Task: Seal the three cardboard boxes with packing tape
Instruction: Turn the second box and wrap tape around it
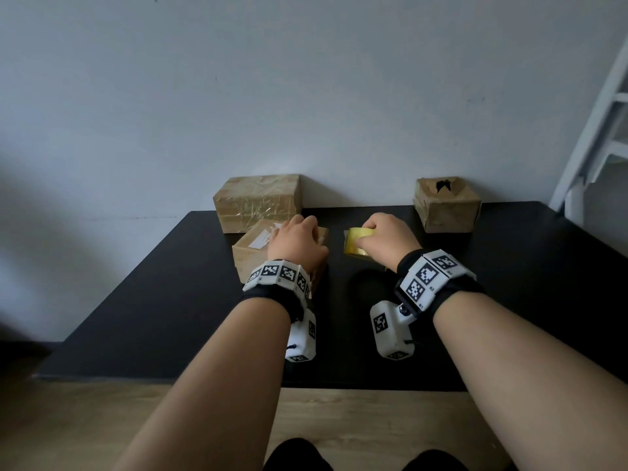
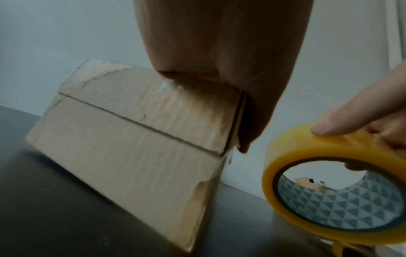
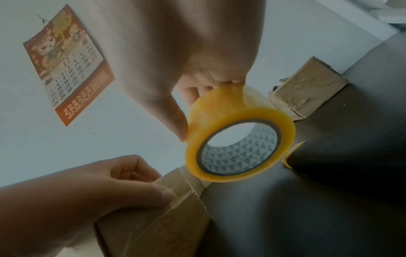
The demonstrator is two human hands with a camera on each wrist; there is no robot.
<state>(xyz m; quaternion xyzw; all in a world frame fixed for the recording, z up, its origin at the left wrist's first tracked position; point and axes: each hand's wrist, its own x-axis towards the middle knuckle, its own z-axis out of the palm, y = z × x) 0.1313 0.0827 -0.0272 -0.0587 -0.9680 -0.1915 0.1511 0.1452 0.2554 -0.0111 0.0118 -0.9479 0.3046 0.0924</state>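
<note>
A black table [image 1: 509, 300] stands against a pale wall, with the taped large box [image 1: 258, 202] at eleven o'clock and the small open-topped box [image 1: 447, 205] at one o'clock. Just left of centre, the near box [image 1: 251, 256] lies under the left hand [image 1: 299, 241], fingers curled over its top. Beside it, the right hand [image 1: 387, 237] grasps the yellow tape roll [image 1: 356, 241].

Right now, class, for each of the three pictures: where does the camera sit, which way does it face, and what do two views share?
Head: sits above, faces forward and down at the black table; both forearms, left hand and right hand show.
Left wrist: looks along the left hand at the near box; right fingertips show.
Right wrist: looks along the right hand at the tape roll; left hand shows too.
Shared: both wrist views show the tape roll and near box.
</note>
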